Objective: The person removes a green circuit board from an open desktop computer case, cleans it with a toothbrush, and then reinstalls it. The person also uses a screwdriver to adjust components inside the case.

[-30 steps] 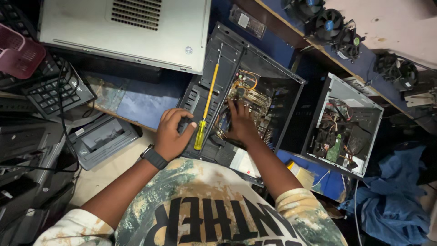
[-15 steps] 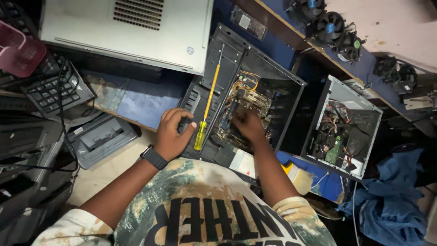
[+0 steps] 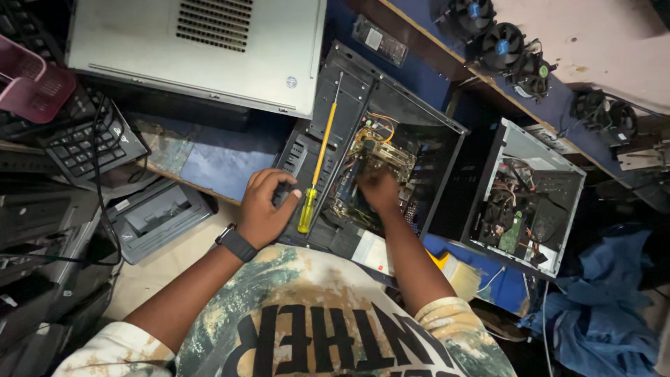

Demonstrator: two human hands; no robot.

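An open black computer case (image 3: 349,87) lies on its side in front of me. My left hand (image 3: 267,207), with a dark watch on the wrist, grips the case's near left edge. My right hand (image 3: 377,190) reaches inside, fingers down among the circuit board and wires (image 3: 380,148). What those fingers hold is hidden. A long yellow-handled screwdriver (image 3: 317,164) rests along the case's left side, its handle just right of my left thumb and touched by neither hand.
A second open case (image 3: 532,199) stands to the right. A silver desktop case (image 3: 202,49) lies at the top. A keyboard (image 3: 87,143), a pink basket (image 3: 31,84) and a black device (image 3: 157,213) are at left. Cooling fans (image 3: 502,45) sit on a shelf. Blue cloth (image 3: 600,307) lies at lower right.
My right hand has shifted slightly to the right inside the case. My left hand keeps its hold on the case edge, and the screwdriver has not moved.
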